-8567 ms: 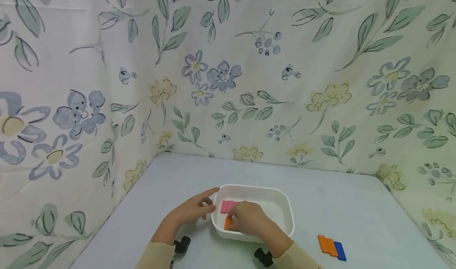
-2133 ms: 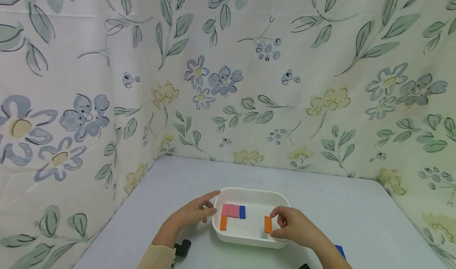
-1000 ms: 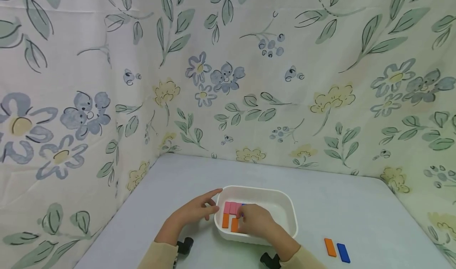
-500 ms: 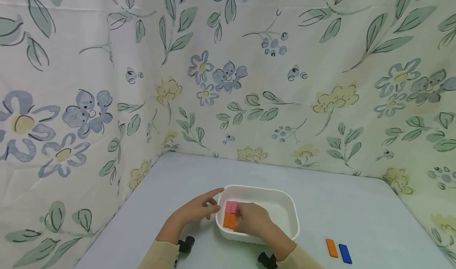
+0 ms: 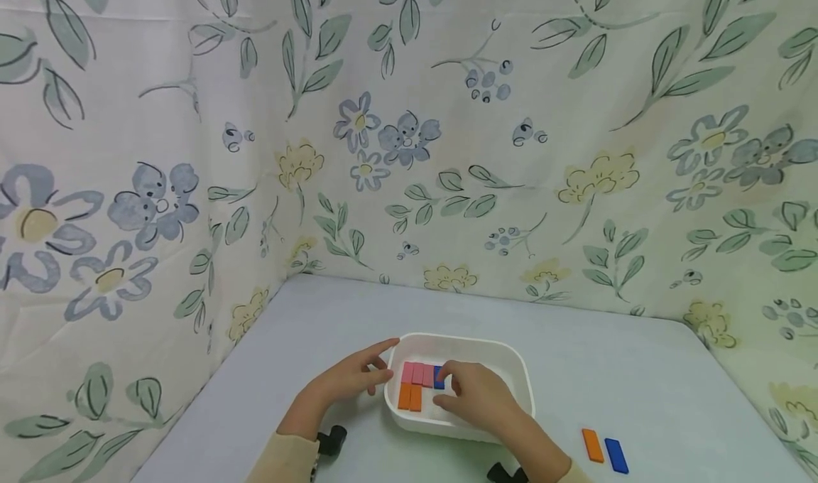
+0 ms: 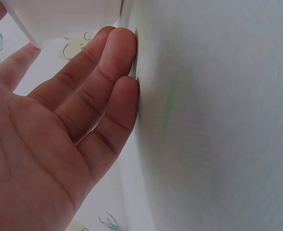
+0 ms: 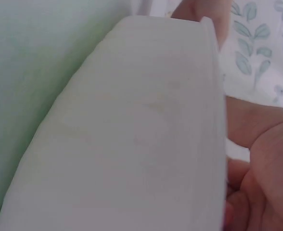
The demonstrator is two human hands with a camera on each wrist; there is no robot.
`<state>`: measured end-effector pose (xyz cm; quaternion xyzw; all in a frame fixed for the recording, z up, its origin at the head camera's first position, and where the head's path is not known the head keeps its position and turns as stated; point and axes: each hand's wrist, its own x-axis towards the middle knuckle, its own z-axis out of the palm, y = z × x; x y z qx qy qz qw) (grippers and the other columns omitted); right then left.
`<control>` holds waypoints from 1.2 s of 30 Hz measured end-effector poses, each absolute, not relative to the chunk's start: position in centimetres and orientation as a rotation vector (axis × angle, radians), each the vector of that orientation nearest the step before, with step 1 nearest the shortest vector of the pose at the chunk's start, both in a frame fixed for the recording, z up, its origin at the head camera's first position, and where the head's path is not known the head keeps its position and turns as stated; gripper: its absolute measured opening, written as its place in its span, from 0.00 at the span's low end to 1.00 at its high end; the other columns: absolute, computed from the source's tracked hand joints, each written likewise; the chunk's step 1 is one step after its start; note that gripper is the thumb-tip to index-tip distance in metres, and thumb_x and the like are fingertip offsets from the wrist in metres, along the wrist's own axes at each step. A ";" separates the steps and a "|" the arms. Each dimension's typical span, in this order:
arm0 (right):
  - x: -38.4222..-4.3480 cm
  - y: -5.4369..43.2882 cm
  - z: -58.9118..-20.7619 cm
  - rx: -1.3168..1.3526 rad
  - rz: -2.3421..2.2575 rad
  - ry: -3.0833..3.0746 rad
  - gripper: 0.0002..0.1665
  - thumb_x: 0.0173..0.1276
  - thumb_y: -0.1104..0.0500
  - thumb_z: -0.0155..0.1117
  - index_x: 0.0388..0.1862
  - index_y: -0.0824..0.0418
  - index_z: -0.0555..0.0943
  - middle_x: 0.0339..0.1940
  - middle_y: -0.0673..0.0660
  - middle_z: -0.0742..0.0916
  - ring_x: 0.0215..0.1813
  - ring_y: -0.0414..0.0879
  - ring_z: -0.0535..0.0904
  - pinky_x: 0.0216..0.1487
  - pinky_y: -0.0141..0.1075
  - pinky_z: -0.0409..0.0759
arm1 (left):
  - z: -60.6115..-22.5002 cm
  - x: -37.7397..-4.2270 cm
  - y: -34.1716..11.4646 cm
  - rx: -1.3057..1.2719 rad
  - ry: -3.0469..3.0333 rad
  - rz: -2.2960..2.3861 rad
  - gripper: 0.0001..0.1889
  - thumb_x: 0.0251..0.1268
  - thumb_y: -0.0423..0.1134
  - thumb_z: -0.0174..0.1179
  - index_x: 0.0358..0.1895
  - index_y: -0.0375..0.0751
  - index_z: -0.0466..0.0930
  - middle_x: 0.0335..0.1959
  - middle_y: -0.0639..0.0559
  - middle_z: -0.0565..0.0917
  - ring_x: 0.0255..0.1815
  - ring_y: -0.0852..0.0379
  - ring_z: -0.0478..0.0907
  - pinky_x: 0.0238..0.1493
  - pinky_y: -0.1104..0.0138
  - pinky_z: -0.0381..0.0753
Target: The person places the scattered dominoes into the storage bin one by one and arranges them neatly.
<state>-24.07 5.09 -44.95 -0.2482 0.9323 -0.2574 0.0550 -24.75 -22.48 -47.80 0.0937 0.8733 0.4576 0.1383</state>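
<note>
A white tray [image 5: 473, 339] holds a row of pink tiles [image 5: 417, 373] with a blue tile [image 5: 438, 377] at its right end. Two orange tiles [image 5: 410, 397] lie side by side just in front of the pink ones. Over the tray's middle, my right hand [image 5: 479, 394] has its thumb and index finger spread apart, with nothing between them. My left hand [image 5: 351, 373] is at the tray's left end, index fingertip at the rim and thumb by the wall. In the left wrist view, its lower fingers [image 6: 120, 53] rest loosely against the table.
To the right of the tray, an orange tile [image 5: 592, 445] and a blue tile [image 5: 616, 455] lie on the white table [image 5: 358, 305]. A flowered cloth [image 5: 409, 149] hangs behind the table and along its left side.
My right hand has carried an orange tile leftward inside the tray, set it against the first orange one, let go and drawn back to the right. My left hand has stayed at the rim.
</note>
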 end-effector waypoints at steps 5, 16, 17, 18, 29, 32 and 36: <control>-23.1 8.1 -44.9 -0.864 -0.886 2.804 0.14 0.64 0.46 0.73 0.44 0.49 0.83 0.22 0.42 0.75 0.26 0.37 0.69 0.27 0.33 0.68 | -47.9 -24.8 -22.3 0.266 2.510 1.327 0.33 0.71 0.54 0.61 0.77 0.65 0.61 0.52 0.48 0.76 0.34 0.49 0.79 0.39 0.55 0.73; -22.0 13.9 -45.3 -0.973 -1.253 2.710 0.10 0.67 0.51 0.72 0.44 0.48 0.82 0.23 0.42 0.73 0.25 0.32 0.66 0.25 0.30 0.68 | -47.6 -24.8 -22.7 0.277 2.516 1.318 0.33 0.72 0.53 0.60 0.77 0.66 0.61 0.53 0.48 0.76 0.34 0.50 0.79 0.39 0.55 0.72; -22.0 14.5 -45.3 -1.010 -1.291 2.692 0.10 0.67 0.51 0.72 0.44 0.47 0.81 0.23 0.42 0.72 0.24 0.32 0.65 0.24 0.30 0.67 | -47.6 -24.8 -22.7 0.281 2.513 1.326 0.33 0.72 0.53 0.60 0.77 0.65 0.61 0.53 0.47 0.76 0.34 0.49 0.79 0.39 0.55 0.72; -22.0 15.1 -45.4 -1.040 -1.321 2.682 0.10 0.67 0.51 0.72 0.45 0.46 0.81 0.23 0.42 0.72 0.24 0.31 0.64 0.24 0.30 0.67 | -47.7 -24.9 -22.7 0.286 2.509 1.333 0.33 0.72 0.53 0.60 0.77 0.65 0.61 0.53 0.47 0.76 0.34 0.49 0.79 0.39 0.55 0.72; -23.3 22.7 -45.2 -0.789 -1.146 2.607 0.23 0.65 0.50 0.73 0.55 0.57 0.80 0.29 0.49 0.75 0.27 0.35 0.68 0.25 0.33 0.69 | -47.8 -24.6 -22.2 0.234 2.518 1.321 0.33 0.70 0.54 0.61 0.77 0.66 0.61 0.51 0.48 0.77 0.33 0.50 0.79 0.40 0.54 0.74; -24.1 24.8 -45.1 -0.698 -1.109 2.569 0.28 0.63 0.52 0.74 0.59 0.62 0.79 0.30 0.51 0.75 0.26 0.37 0.67 0.25 0.34 0.68 | -47.8 -24.7 -22.3 0.248 2.522 1.327 0.33 0.70 0.54 0.61 0.77 0.66 0.61 0.52 0.48 0.77 0.33 0.50 0.79 0.40 0.54 0.74; -24.8 27.0 -45.8 -0.641 -1.118 2.484 0.27 0.63 0.58 0.74 0.58 0.67 0.78 0.31 0.53 0.74 0.25 0.38 0.65 0.25 0.34 0.66 | -47.7 -24.7 -22.3 0.249 2.530 1.323 0.33 0.70 0.55 0.61 0.77 0.67 0.61 0.52 0.49 0.77 0.33 0.50 0.79 0.39 0.54 0.73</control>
